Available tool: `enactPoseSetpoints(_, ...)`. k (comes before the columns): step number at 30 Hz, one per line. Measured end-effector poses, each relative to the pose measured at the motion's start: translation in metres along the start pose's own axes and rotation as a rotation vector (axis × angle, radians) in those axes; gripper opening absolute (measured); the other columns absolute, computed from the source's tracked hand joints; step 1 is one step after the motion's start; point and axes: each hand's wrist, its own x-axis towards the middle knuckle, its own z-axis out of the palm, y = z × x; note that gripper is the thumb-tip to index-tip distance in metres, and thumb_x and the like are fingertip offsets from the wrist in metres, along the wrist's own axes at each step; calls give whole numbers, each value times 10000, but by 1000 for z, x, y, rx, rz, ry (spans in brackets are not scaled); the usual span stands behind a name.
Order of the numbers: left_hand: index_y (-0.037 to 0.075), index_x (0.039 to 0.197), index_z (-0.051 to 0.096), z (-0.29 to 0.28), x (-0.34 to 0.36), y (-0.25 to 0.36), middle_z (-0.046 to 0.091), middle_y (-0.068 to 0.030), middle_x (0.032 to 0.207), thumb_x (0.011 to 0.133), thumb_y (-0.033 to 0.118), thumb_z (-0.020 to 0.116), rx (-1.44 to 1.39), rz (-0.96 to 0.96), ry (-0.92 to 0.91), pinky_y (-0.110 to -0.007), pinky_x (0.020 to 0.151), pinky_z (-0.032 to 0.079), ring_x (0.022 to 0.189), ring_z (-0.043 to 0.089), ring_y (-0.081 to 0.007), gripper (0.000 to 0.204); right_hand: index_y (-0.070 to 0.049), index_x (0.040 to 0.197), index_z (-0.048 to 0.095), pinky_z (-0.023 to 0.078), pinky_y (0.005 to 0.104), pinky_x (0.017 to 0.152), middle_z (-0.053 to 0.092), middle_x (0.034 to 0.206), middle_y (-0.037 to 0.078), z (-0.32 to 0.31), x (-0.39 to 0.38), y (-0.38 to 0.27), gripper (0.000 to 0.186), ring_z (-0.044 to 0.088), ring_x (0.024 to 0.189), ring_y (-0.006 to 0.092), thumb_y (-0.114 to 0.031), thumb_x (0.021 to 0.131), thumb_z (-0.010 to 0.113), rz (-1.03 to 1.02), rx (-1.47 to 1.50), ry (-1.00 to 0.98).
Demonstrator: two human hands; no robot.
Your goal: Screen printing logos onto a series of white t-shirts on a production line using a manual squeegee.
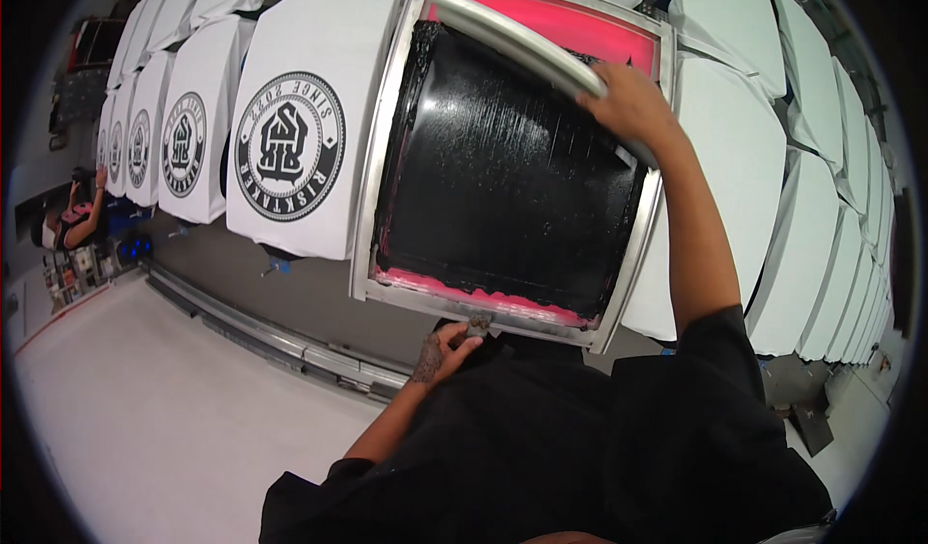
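A metal-framed printing screen with pink edges and glossy black ink lies in front of me. My right hand is closed on a long metal squeegee, slanted across the upper part of the screen. At the near edge of the frame, my left hand is closed around a small grey metal bracket.
Printed white shirts on platens run leftward; plain white shirts line the right and far side. A metal rail runs beside a pale floor. Another person stands at the far left, arms raised, near shelved items.
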Motion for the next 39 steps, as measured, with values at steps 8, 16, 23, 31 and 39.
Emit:
enactPoseSetpoints(8,44,888,699,7,5,8,614,59,730,919,188,760,-211,-215,-76,-254,647,464,682,536,-48,160,-89,1087,653,431,407,939,642,931,72,94,-46,7,417,630,941,251,-92,680,741,-230,-297,272)
enactPoseSetpoints(16,21,910,675,-3,49,20,610,-8,709,885,234,788,-169,-119,-152,-298,639,480,657,543,-94,243,-80,1141,685,391,403,931,716,983,81,41,-162,-80,432,663,930,248,-81,710,714,-172,59,-76)
enactPoseSetpoints(23,53,1017,688,-47,39,53,633,-86,1032,726,478,900,559,658,310,-379,833,516,961,613,-232,557,-85,1117,697,397,383,907,720,964,69,85,-229,-123,430,668,913,224,-92,689,749,-86,83,-236)
enactPoseSetpoints(31,76,1051,663,-147,98,136,603,-120,1103,657,471,894,1244,848,332,-452,947,467,1119,536,-282,604,-75,1075,710,437,397,906,722,1016,71,71,-249,-93,416,667,940,265,-84,663,772,131,20,-234)
enactPoseSetpoints(39,68,994,680,-147,78,67,632,-112,1001,640,106,785,1020,789,179,-452,887,500,924,610,-311,371,-91,918,687,452,427,878,704,904,59,120,-324,-78,276,664,892,259,-45,650,727,275,-49,140)
